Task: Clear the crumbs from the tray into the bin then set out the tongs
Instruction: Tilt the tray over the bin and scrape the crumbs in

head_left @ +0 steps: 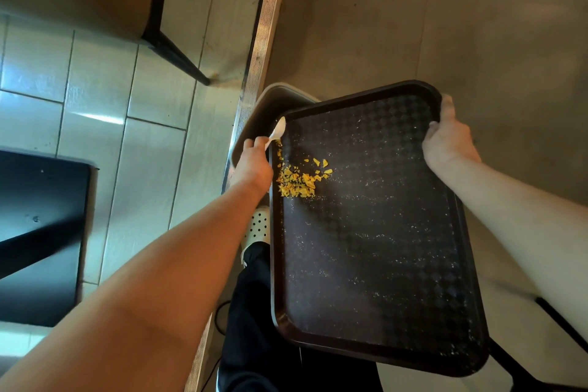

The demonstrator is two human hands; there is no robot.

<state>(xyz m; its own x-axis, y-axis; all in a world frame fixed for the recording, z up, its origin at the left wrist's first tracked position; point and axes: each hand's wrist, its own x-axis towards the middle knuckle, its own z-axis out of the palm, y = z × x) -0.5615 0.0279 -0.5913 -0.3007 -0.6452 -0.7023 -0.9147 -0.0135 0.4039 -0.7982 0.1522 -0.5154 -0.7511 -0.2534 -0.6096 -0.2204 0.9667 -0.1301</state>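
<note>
Two floors met under the person: pale glossy tiles point(95, 137) on the left, catching window light, and duller grey-brown slabs point(445, 25) on the right, split by a ribbed metal strip point(264, 35) running from the top of the view down toward the person's feet. At the far left a black table top point(41, 232) showed a corner, and above it a tan panel on a black frame leg point(171, 51) stood on the tiles.

Just right of the strip, the rim of a beige bin point(254, 114) showed beneath the tray's far left corner. The left hand point(254, 162) was curled round the handle of a white plastic spoon point(277, 132), whose bowl lay at that far left corner of the tray. Yellow crumbs point(299, 178) were heaped against the tray's left edge, just beside that hand, with a few scattered a little further in.

The dark brown tray point(381, 248), textured and flecked with fine white specks, was held in the air, tilted, over the bin and the person's black trousers point(254, 312) and a spotted white shoe point(257, 226). The right hand point(445, 140) gripped the tray's far right corner, fingers wrapped over the rim.
</note>
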